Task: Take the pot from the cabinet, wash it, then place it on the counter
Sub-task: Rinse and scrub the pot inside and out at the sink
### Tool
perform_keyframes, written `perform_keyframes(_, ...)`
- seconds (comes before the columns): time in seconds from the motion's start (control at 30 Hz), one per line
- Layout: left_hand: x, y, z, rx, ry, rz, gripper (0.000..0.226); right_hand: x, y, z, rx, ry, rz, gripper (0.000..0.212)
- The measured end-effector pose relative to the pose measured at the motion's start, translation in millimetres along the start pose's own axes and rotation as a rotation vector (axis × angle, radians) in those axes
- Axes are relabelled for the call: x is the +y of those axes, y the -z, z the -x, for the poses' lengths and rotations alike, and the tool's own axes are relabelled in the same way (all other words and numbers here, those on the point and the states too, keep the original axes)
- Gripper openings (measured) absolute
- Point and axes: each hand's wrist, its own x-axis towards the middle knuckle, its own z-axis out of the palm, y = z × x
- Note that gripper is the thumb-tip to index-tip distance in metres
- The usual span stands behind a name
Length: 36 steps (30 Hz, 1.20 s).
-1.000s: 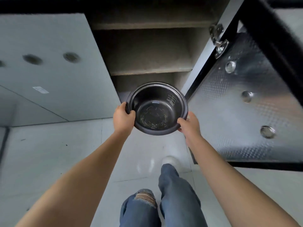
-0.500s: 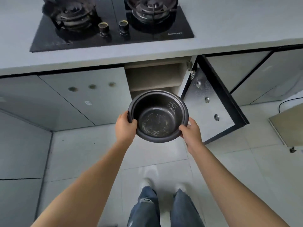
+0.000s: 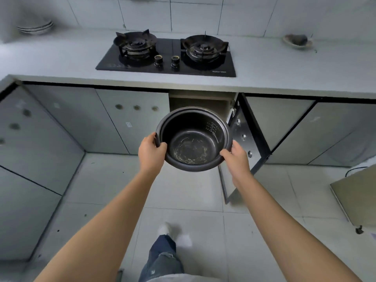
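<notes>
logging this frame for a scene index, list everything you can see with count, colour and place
dark round metal inner pot: 1, black-brown with pale scratches on its base, held in the air before the open cabinet
open cabinet: 1, beige inside, under the counter
open cabinet door: 1, silvery inner face, swung out to the right
grey counter: 1, across the top
black glass gas hob: 1, two burners and two knobs, set in the counter
stack of white plates: 1 stack, far left on the counter
small dish: 1, pale with dark contents, far right on the counter
blue jeans leg: 1, bottom centre
left hand: on the pot's left rim
right hand: on the pot's right rim
</notes>
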Motion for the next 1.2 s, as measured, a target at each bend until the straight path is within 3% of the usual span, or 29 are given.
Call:
perform_keyframes(0.3,18,20,66,0.137,-0.004,-0.013,0.012,-13,35,51,-0.081,0.102,-0.001,0.018)
perform_keyframes(0.5,11,43,81,0.175,0.015,0.009,0.014,-22,21,62,-0.116,0.134,0.018,0.014)
perform_keyframes(1.2,-78,215,83,0.506,0.194,-0.007,0.014,-49,-178,94,-0.462,0.231,0.122,0.011)
